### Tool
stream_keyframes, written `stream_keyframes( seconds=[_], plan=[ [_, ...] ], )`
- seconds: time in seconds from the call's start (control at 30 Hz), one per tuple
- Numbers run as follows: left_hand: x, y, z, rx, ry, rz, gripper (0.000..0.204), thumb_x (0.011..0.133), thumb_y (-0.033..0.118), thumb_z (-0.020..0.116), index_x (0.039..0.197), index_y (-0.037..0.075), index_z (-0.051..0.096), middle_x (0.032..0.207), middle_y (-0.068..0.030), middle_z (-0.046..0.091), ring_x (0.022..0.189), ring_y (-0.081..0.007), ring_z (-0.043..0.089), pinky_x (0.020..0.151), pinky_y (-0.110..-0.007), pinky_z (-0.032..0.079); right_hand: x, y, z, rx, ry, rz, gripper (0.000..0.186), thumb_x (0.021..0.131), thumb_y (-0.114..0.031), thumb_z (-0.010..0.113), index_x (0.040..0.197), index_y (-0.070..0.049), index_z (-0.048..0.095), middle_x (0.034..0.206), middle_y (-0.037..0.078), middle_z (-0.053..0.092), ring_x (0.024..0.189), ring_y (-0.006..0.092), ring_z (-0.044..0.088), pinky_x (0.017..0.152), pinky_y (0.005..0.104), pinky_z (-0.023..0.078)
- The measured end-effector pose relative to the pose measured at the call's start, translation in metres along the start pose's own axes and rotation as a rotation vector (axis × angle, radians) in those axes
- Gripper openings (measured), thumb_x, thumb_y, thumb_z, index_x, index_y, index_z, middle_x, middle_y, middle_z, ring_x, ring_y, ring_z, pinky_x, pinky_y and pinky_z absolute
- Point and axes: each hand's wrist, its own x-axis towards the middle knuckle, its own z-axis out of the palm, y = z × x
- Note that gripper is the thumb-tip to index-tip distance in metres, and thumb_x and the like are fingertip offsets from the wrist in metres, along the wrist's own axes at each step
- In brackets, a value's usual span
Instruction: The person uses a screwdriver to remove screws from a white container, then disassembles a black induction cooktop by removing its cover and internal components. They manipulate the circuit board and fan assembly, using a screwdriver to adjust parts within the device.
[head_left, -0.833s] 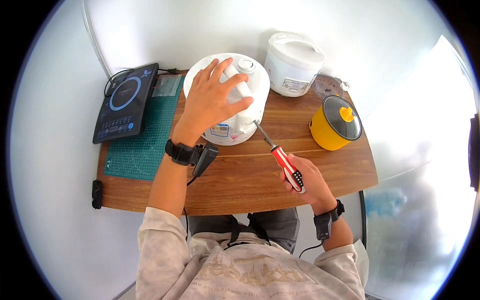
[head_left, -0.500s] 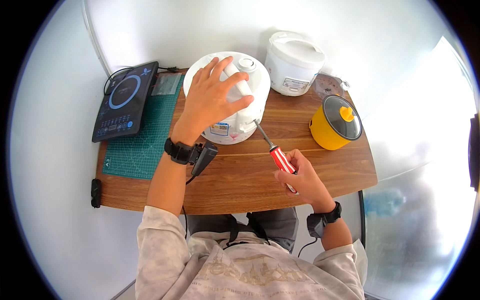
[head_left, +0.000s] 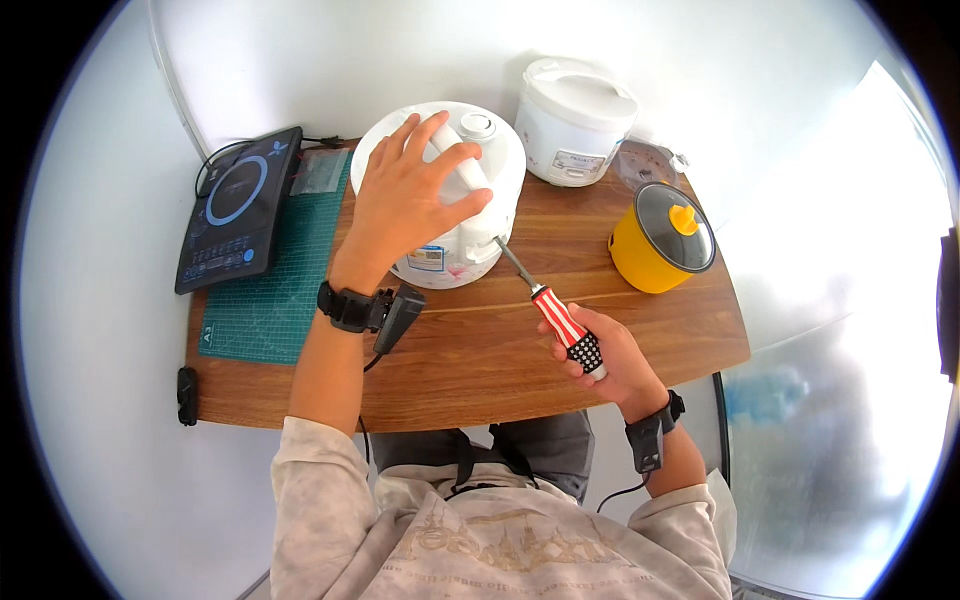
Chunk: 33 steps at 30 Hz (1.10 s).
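A large white round appliance (head_left: 487, 158) with a top handle and a round knob stands at the middle of the wooden table. My left hand (head_left: 405, 200) rests on its top, fingers spread and curved over the handle (head_left: 468, 172), steadying or gripping it. My right hand (head_left: 605, 355) grips a screwdriver (head_left: 560, 320) by its red, white and black handle, fingers wrapped round it. The metal shaft reaches up-left to the appliance's lower right front, at the handle's near end; the exact tip is too small to make out. Black devices are strapped to both wrists.
At left, a black induction cooker (head_left: 230, 220) lies partly on a green cutting mat (head_left: 275, 310). A white rice cooker (head_left: 568, 120) stands behind at right, with a clear plastic bag (head_left: 640, 165). A yellow pot (head_left: 645, 255) sits at the table's (head_left: 470, 370) right. White walls surround the table.
My right hand has turned the screwdriver, so different parts of its handle pattern show. My left hand stays on the appliance, and the scene has shifted slightly leftward in view.
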Motion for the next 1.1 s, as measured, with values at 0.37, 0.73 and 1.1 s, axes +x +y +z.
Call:
stream_keyframes(
  seconds=[0.37, 0.73, 1.1],
  plan=[
    [-0.001, -0.002, 0.000, -0.001, -0.011, -0.002, 0.046, 0.087, 0.053, 0.072, 0.123, 0.025, 0.072, 0.153, -0.0147, 0.049, 0.144, -0.0442, 0.040, 0.115, -0.057, 0.034, 0.007, 0.028, 0.013, -1.159, 0.425, -0.851, 0.024, 0.096, -0.024, 0.070, 0.106, -0.004, 0.061, 0.077, 0.012, 0.064, 0.070, 0.0267, 0.066, 0.058, 0.0358, 0.050],
    [-0.001, -0.001, 0.001, 0.019, 0.001, -0.010, 0.047, 0.085, 0.053, 0.073, 0.122, 0.024, 0.073, 0.152, -0.0161, 0.049, 0.144, -0.0447, 0.040, 0.115, -0.058, 0.035, 0.003, -0.003, -0.001, -0.086, 0.032, -0.005, 0.018, 0.099, -0.022, 0.067, 0.105, -0.006, 0.061, 0.080, 0.009, 0.066, 0.065, 0.0162, 0.064, 0.048, 0.0306, 0.044],
    [-0.001, 0.001, -0.001, 0.008, -0.025, -0.017, 0.042, 0.090, 0.051, 0.069, 0.124, 0.024, 0.070, 0.154, -0.0153, 0.047, 0.146, -0.0419, 0.036, 0.118, -0.054, 0.032, 0.012, 0.028, 0.013, -1.199, 0.561, -0.812, 0.028, 0.090, -0.023, 0.073, 0.106, -0.004, 0.060, 0.096, 0.016, 0.069, 0.077, 0.0322, 0.068, 0.066, 0.0407, 0.052]
  ],
)
